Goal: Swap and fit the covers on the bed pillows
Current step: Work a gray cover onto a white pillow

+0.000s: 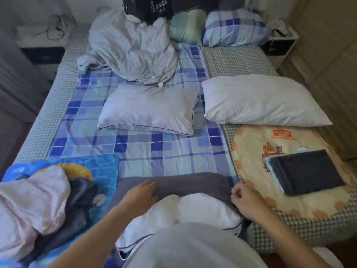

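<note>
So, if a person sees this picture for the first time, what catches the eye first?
Probably the two bare white pillows, one mid-bed and one to its right. Nearest the camera, the left hand and right hand work a dark grey cover over a third white pillow.
</note>
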